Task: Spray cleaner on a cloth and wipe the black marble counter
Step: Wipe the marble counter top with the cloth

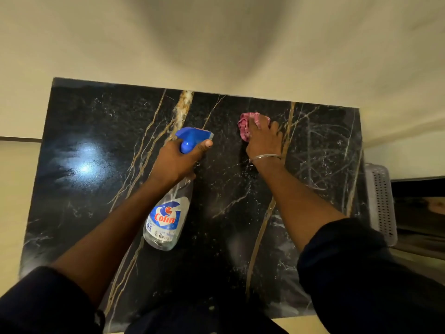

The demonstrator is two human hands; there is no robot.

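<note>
**Cloth (245, 125) pressed to the black marble tabletop (84, 213)**

The pink cloth lies bunched near the tabletop's far edge, right of centre. The right hand (263, 138), a thin bangle (265, 157) at its wrist, bears down on it, fingers curled over the bunch. The left hand (179, 160) is clamped round the neck of a clear spray bottle (166, 220) held above the marble, its blue nozzle pointing toward the cloth.

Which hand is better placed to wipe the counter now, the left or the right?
Right. The right hand holds the pink cloth against the counter; the left hand grips the spray bottle.
</note>
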